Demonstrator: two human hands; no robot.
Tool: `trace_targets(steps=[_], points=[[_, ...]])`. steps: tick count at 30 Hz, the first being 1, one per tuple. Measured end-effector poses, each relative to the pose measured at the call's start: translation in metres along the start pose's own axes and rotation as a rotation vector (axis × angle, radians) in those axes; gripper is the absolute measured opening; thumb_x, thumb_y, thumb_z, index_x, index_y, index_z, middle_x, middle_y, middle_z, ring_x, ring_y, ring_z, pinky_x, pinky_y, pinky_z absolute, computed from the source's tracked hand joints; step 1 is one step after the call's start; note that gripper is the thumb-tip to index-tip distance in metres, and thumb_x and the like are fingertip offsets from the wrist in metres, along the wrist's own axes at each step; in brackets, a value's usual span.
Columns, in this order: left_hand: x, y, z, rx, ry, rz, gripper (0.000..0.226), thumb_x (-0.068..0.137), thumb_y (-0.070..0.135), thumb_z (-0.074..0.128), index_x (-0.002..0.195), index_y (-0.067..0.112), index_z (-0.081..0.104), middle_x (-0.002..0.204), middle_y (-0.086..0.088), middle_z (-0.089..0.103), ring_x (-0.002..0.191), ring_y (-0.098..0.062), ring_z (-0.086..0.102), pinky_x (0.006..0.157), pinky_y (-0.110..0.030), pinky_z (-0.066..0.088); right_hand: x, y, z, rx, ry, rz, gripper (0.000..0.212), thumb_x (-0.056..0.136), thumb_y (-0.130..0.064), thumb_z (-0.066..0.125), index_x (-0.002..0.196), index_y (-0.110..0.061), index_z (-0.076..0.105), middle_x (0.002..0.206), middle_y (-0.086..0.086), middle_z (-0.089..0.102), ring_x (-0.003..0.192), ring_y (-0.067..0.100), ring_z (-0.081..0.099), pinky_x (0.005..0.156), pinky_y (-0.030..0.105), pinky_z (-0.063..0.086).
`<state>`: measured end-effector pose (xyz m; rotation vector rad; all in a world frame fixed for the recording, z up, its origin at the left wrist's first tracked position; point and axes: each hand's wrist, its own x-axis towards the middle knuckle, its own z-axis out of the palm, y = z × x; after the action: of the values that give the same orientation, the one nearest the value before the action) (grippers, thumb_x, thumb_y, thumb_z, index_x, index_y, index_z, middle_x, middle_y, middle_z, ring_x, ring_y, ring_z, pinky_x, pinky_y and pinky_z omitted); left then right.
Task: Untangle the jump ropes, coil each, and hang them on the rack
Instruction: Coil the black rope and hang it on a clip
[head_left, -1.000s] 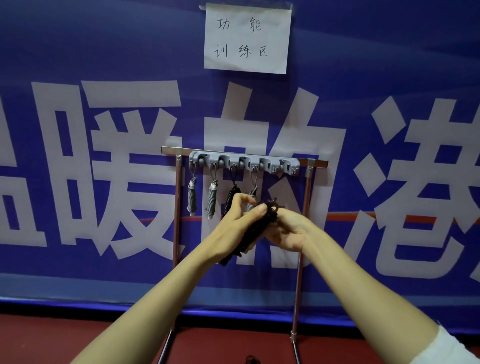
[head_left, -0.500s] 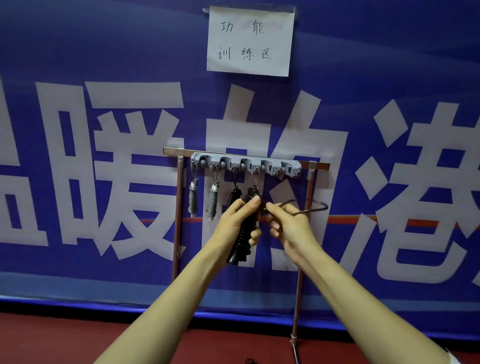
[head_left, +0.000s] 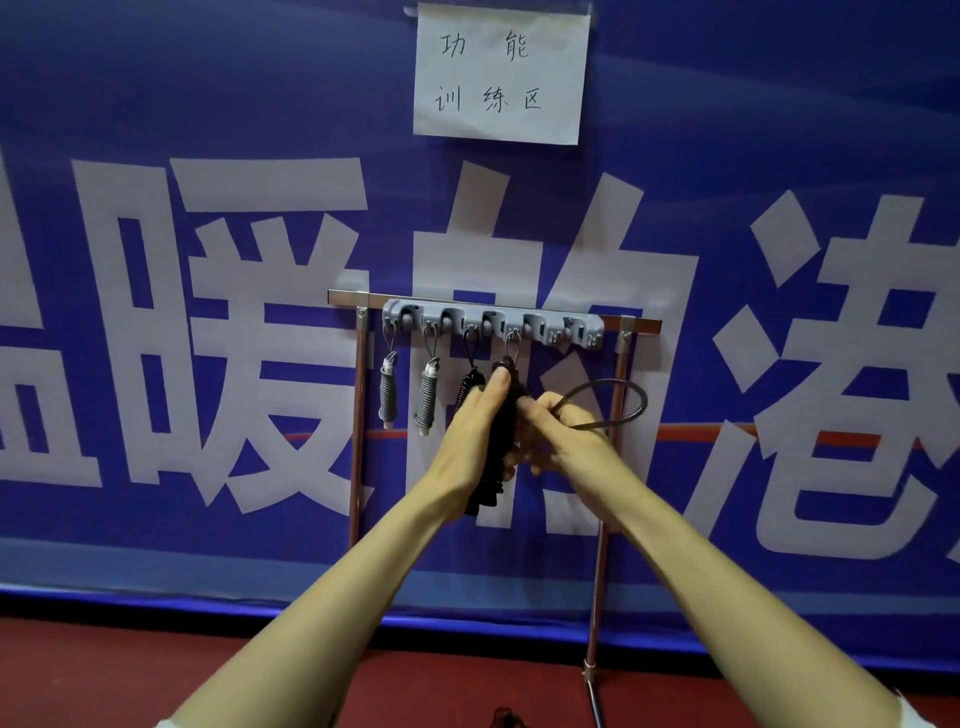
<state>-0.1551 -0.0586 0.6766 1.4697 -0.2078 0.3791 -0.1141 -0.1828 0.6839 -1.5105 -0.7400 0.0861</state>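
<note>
While the left hand (head_left: 470, 431) curls its fingers round a black coiled jump rope (head_left: 500, 441), held upright just in front of the rack, the right hand (head_left: 566, 441) pinches that rope's free loop (head_left: 623, 402), which bows out to the right. The hands sit close together, just below the grey hook strip (head_left: 493, 323). Two grey ropes (head_left: 387, 392) and a black rope (head_left: 467, 387) hang coiled from the left hooks. A fourth loop (head_left: 513, 343) hangs on the next hook, its bundle hidden behind the hands. The rightmost hook (head_left: 571, 332) looks free. The task seems nearly done: this bundle awaits hanging. A dark thing (head_left: 504, 719) at the bottom edge cannot be identified.
</note>
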Motion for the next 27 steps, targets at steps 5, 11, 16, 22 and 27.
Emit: trace_targets(steps=[5,11,16,22,27], points=[[0.000,0.008,0.004,0.011,-0.037,0.015,0.067,0.090,0.065,0.041,0.089,0.001,0.060,0.062,-0.009,0.055,0.046,-0.015,0.044,0.046,-0.026,0.034,0.000,0.004,-0.001,0.304,0.013,0.086,0.026,0.082,-0.036,0.062,0.087,-0.012,0.054,0.070,0.008,0.057,0.058,0.020,0.052,0.046,0.022,0.041],[0.004,0.007,-0.001,-0.097,-0.034,-0.018,0.058,0.095,0.057,0.042,0.105,0.000,0.051,0.066,-0.004,0.052,0.047,-0.013,0.042,0.044,-0.024,0.035,0.005,-0.002,-0.002,0.206,0.079,0.048,0.031,0.078,-0.042,0.066,0.079,-0.013,0.057,0.061,0.004,0.046,0.048,0.011,0.043,0.049,0.023,0.035],[0.001,0.007,-0.004,0.025,-0.066,-0.023,0.054,0.101,0.049,0.035,0.113,-0.003,0.047,0.061,0.006,0.057,0.049,-0.014,0.040,0.046,-0.025,0.033,0.005,-0.001,-0.009,0.309,0.003,0.231,0.031,0.071,-0.036,0.073,0.081,-0.014,0.055,0.055,0.000,0.048,0.046,0.010,0.039,0.048,0.023,0.030],[0.000,0.005,-0.004,0.031,-0.073,-0.021,0.049,0.095,0.053,0.049,0.098,0.004,0.047,0.066,0.000,0.054,0.046,-0.013,0.041,0.045,-0.024,0.035,0.004,-0.006,-0.014,0.379,-0.035,0.242,0.037,0.072,-0.018,0.071,0.062,-0.016,0.035,0.052,-0.001,0.055,0.047,0.009,0.039,0.046,0.018,0.034],[0.003,0.002,-0.002,-0.068,-0.044,-0.026,0.024,0.098,0.036,0.052,0.092,0.013,0.046,0.070,0.001,0.062,0.048,-0.014,0.041,0.045,-0.025,0.033,0.004,-0.007,-0.009,0.262,0.028,0.092,0.036,0.076,-0.031,0.070,0.059,-0.018,0.042,0.053,-0.003,0.048,0.048,0.009,0.033,0.049,0.020,0.027]])
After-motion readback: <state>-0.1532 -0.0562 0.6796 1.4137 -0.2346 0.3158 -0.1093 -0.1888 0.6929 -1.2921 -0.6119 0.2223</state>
